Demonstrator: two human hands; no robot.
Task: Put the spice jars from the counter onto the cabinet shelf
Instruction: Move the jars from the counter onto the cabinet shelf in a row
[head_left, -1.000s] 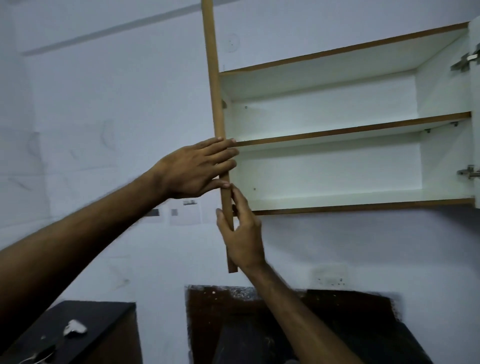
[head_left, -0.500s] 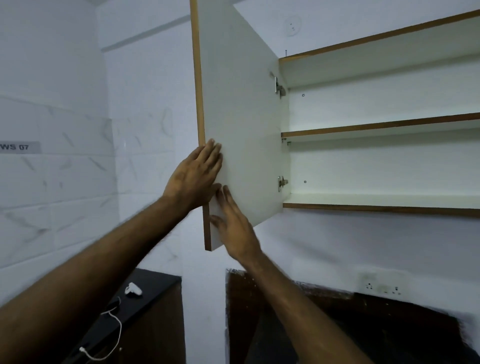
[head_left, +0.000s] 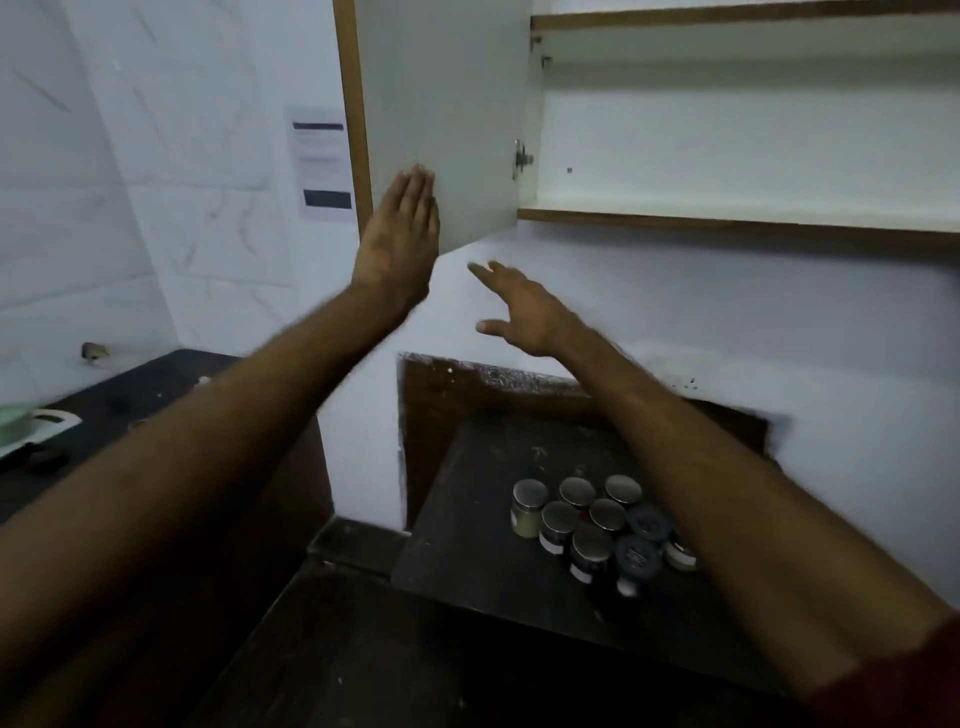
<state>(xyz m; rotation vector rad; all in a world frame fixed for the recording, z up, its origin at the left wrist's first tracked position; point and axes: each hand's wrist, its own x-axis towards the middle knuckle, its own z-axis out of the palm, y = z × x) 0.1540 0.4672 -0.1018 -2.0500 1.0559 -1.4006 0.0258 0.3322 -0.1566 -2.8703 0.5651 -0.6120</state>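
Note:
Several small spice jars (head_left: 597, 525) with round metal and dark lids stand clustered on the dark counter (head_left: 483, 561) at lower centre. The wall cabinet is open, its white bottom shelf (head_left: 727, 205) bare. My left hand (head_left: 400, 239) lies flat, fingers together, against the lower corner of the open cabinet door (head_left: 441, 119). Below that door, in the air, hovers my right hand (head_left: 519, 312) with spread fingers, holding nothing and touching nothing. My right forearm crosses over the right side of the jar cluster and hides part of it.
A second dark counter (head_left: 130, 395) with small items sits at the left under a tiled wall. A paper notice (head_left: 319, 161) hangs on the wall left of the door. The upper shelf edge (head_left: 727, 13) runs along the top.
The door has swung further open. My right hand has left the door and dropped below it. The view has tilted down, bringing the jars and counter into sight.

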